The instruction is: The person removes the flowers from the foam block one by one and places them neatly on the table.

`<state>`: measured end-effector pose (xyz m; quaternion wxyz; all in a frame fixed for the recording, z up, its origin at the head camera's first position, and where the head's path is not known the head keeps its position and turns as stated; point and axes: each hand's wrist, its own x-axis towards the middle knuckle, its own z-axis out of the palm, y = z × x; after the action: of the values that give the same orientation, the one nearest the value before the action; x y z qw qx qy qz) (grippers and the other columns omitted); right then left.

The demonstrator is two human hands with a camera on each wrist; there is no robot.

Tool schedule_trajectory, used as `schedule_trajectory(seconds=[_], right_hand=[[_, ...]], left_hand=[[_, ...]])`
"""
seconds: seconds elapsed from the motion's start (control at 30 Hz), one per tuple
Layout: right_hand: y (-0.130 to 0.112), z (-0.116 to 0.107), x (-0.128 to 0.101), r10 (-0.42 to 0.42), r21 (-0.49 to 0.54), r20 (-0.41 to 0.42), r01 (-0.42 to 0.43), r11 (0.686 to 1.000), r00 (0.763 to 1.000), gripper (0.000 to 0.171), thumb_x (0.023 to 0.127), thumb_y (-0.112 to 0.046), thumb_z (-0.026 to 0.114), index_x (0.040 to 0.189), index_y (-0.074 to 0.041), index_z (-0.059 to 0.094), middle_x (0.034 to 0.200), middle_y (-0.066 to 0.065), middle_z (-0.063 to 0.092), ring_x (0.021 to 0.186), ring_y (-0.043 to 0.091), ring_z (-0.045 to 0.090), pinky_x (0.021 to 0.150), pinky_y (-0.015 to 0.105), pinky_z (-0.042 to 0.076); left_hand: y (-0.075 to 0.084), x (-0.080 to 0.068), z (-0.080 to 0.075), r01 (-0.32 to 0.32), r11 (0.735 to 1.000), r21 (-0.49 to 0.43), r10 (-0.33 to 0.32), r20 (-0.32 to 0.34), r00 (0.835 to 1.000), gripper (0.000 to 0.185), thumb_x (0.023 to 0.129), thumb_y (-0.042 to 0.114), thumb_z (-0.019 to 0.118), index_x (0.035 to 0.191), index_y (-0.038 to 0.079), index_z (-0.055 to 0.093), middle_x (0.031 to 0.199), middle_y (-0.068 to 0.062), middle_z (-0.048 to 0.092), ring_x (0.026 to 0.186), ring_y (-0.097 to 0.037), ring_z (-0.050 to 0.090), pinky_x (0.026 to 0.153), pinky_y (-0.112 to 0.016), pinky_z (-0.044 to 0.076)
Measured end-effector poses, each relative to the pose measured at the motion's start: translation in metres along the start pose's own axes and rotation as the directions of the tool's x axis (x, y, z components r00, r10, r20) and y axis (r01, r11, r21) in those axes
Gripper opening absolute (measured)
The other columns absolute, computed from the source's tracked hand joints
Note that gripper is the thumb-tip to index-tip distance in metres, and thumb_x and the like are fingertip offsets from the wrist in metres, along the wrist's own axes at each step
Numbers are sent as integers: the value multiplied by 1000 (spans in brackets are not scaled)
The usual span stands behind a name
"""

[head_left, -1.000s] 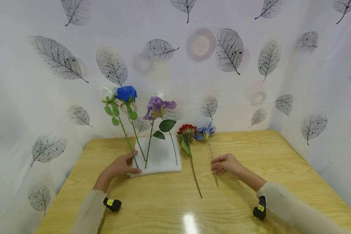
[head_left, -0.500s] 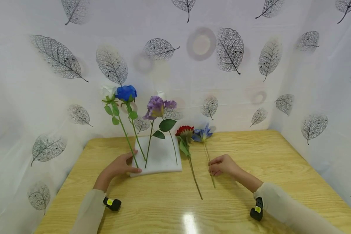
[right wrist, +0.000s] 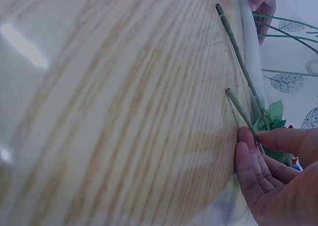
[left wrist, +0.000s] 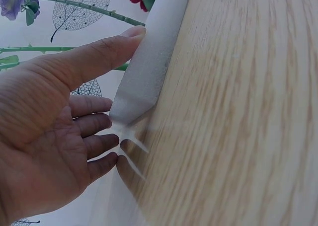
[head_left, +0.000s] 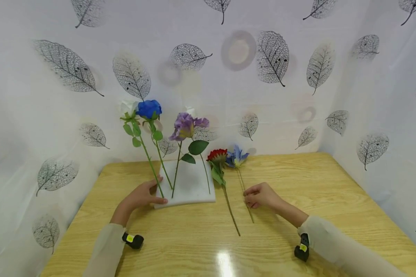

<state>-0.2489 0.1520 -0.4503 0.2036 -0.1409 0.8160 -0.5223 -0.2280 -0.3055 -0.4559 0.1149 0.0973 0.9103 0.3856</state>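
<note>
My left hand (head_left: 146, 194) rests on the front left corner of a white foam block (head_left: 194, 186), fingers nearly straight and thumb (left wrist: 99, 54) lying along its front edge (left wrist: 149, 67). A white rose (head_left: 127, 108), a blue rose (head_left: 149, 109) and a purple flower (head_left: 185, 126) stand stuck in the block. My right hand (head_left: 252, 196) pinches the thin stem (right wrist: 240, 110) of a blue-violet flower (head_left: 236, 157) between thumb and fingers, low over the table. A red flower (head_left: 216, 155) lies beside it, its stem (head_left: 230, 209) pointing toward me.
The wooden table (head_left: 332, 192) is ringed by white leaf-print curtains (head_left: 374, 96) at the back and both sides. The red flower's stem (right wrist: 236, 44) runs between the foam block (right wrist: 251, 52) and my right hand.
My right hand has moved left with the blue-violet flower, bringing it closer to the red flower. The left hand has stayed on the foam block.
</note>
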Motion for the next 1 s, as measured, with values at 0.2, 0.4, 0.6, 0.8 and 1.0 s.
schedule_trajectory(seconds=[0.2, 0.4, 0.6, 0.8, 1.0], right_hand=[[-2, -2, -2, -4, 17, 14, 4, 1000, 1000, 37, 95, -2, 67, 125, 19, 62, 96, 22, 76, 76, 19, 73, 66, 33, 63], [0, -5, -4, 10, -12, 11, -9, 1000, 1000, 40, 95, -4, 68, 127, 18, 61, 94, 19, 76, 78, 23, 75, 68, 35, 64], [1, -7, -4, 17, -19, 20, -17, 1000, 1000, 43, 95, -3, 69, 129, 20, 58, 94, 22, 76, 79, 25, 76, 69, 37, 64], [-1, -9, -6, 11, -12, 37, -11, 1000, 999, 44, 94, -2, 69, 130, 21, 57, 98, 26, 75, 80, 28, 76, 68, 39, 64], [-3, -11, -6, 19, -13, 51, -18, 1000, 999, 47, 95, -4, 68, 132, 22, 55, 100, 27, 75, 81, 29, 76, 69, 39, 64]], left_hand=[[2, 0, -1, -4, 1000, 6, 4, 1, 1000, 105, 83, 39, 85, 157, -6, 26, 165, -26, 21, 151, -47, 25, 121, -60, 29], [2, -1, -1, -8, 1000, 25, 8, 0, 1000, 105, 83, 40, 85, 157, -6, 26, 164, -27, 23, 151, -49, 25, 120, -62, 29], [-1, -2, -1, -9, 1000, 30, 9, 5, 1000, 105, 84, 41, 84, 157, -6, 26, 164, -28, 23, 151, -49, 24, 120, -62, 29], [-1, -2, -1, 3, 999, 34, -3, 3, 1000, 104, 84, 42, 84, 158, -4, 26, 164, -28, 24, 151, -49, 24, 120, -62, 29], [0, -1, -1, -1, 999, 37, 1, 3, 1000, 104, 84, 42, 84, 158, -4, 27, 163, -29, 27, 150, -49, 28, 119, -63, 31]])
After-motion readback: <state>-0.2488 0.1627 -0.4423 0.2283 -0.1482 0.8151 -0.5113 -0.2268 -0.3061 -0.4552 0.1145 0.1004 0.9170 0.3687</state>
